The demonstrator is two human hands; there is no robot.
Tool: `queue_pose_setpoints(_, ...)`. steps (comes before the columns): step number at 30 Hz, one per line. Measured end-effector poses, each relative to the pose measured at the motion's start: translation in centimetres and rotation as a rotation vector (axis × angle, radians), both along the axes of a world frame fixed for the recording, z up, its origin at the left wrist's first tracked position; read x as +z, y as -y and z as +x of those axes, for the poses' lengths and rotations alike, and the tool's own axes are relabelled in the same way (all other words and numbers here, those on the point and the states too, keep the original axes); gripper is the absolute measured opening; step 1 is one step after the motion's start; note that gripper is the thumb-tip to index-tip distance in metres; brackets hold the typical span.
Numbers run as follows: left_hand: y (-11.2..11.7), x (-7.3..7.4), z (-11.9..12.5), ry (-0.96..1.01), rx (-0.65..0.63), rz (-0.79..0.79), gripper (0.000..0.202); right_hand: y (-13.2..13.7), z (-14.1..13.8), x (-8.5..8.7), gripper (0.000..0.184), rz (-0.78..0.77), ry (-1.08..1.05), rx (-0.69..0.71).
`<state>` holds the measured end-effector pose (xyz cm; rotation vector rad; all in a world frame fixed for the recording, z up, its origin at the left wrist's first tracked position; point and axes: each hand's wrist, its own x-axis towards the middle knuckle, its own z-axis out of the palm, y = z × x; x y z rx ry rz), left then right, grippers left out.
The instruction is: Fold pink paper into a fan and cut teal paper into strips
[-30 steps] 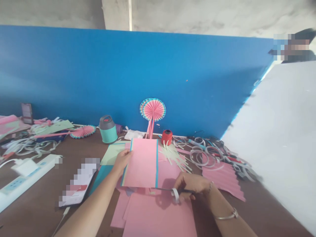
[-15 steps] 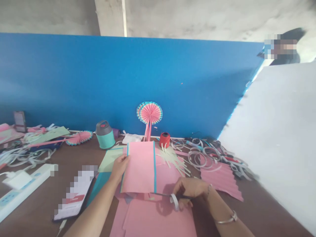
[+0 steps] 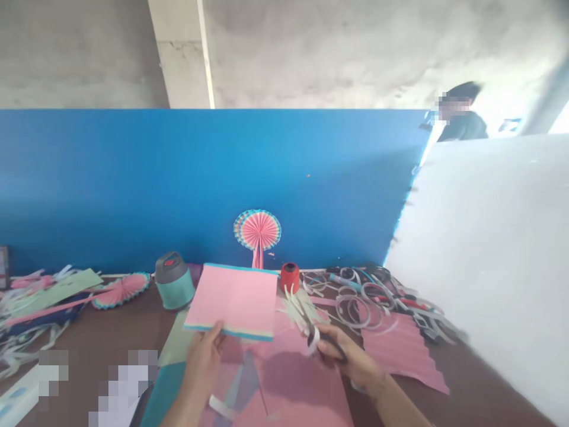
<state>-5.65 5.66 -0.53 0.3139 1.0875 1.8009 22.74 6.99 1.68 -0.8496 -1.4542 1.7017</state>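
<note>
My left hand point(image 3: 205, 356) pinches the lower edge of a pink paper sheet point(image 3: 235, 299) and holds it up, tilted. Blue strips run along the sheet's top and bottom edges. A pair of scissors point(image 3: 306, 318) is in my right hand point(image 3: 353, 359), blades pointing up and away, apart from the sheet. Something white is around the scissors near the handles. Below both hands lie more pink sheets point(image 3: 302, 385). Thin pale paper strips point(image 3: 293, 305) lie just beyond the scissors.
A folded pink fan point(image 3: 258, 230) stands against the blue partition point(image 3: 133, 190). A teal container point(image 3: 175, 290) and red thread spool point(image 3: 290, 277) are at the back. Pleated pink paper point(image 3: 400, 350) and coiled strips point(image 3: 355, 308) lie right. A phone point(image 3: 122, 391) lies left; a person is beyond the partition.
The sheet has turned about a quarter, so its blue edges now run across at top and bottom. My right hand has swung the scissors from pointing left at the sheet's lower edge to pointing up.
</note>
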Motion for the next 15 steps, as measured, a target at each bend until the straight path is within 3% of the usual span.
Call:
queue_pose_setpoints(5, 1.2, 0.6, 2.0, 0.093, -0.128, -0.014, 0.017, 0.2, -2.1, 0.3, 0.043, 0.034, -0.036, -0.292)
queue_pose_setpoints(10, 1.8, 1.1, 2.5, 0.201, -0.182, -0.114, 0.022, 0.0, -2.9, -0.7, 0.047, 0.076, -0.061, -0.363)
queue_pose_setpoints(15, 1.3, -0.9, 2.3, 0.228, -0.348, -0.299, 0.026, 0.2, -3.9, -2.1, 0.045, 0.098, -0.058, -0.393)
